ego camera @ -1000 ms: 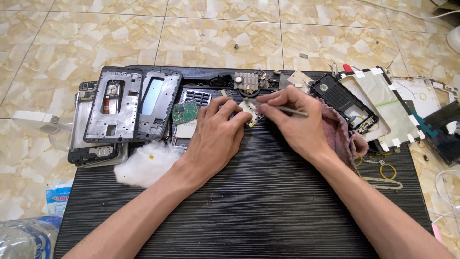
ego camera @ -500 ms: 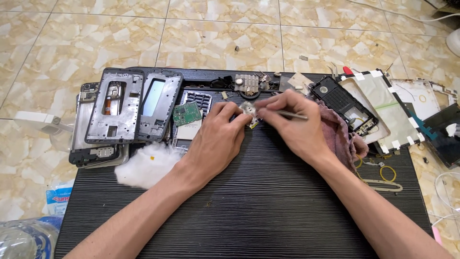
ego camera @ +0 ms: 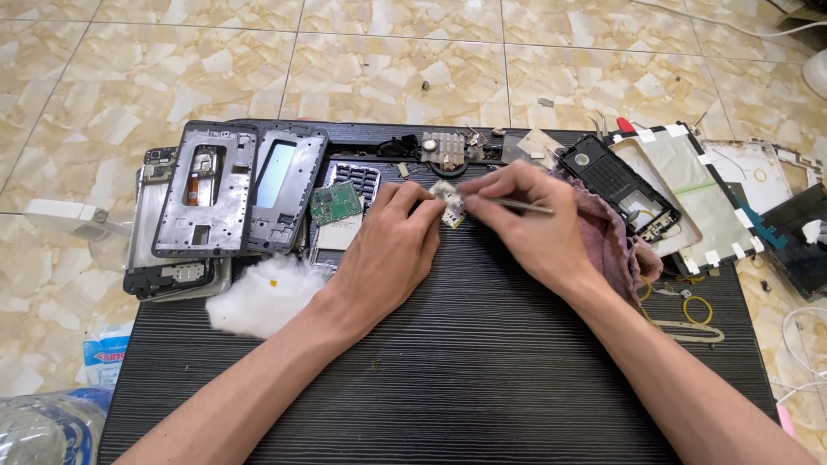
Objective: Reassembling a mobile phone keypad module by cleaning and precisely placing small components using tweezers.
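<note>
My left hand (ego camera: 392, 250) rests on a black ribbed mat (ego camera: 448, 379), its fingertips pinching a small pale phone part (ego camera: 446, 198). My right hand (ego camera: 534, 224) grips thin metal tweezers (ego camera: 517, 206) whose tip meets that same part. A green circuit board (ego camera: 336, 202) lies just left of my left hand, and a tuft of white cotton (ego camera: 258, 297) sits beside my left wrist. A pinkish cloth (ego camera: 616, 241) lies under my right wrist.
Stacked metal phone frames (ego camera: 228, 194) lie at the mat's left end. A black phone body (ego camera: 624, 194) and a white taped panel (ego camera: 689, 198) lie to the right. Yellow rubber bands (ego camera: 698, 310) sit near the right edge. Tiled floor surrounds the mat, with a plastic bottle (ego camera: 43, 430) at bottom left.
Both hands stay over the small part; the tweezers' tip has shifted slightly against it. The camera view has barely moved.
</note>
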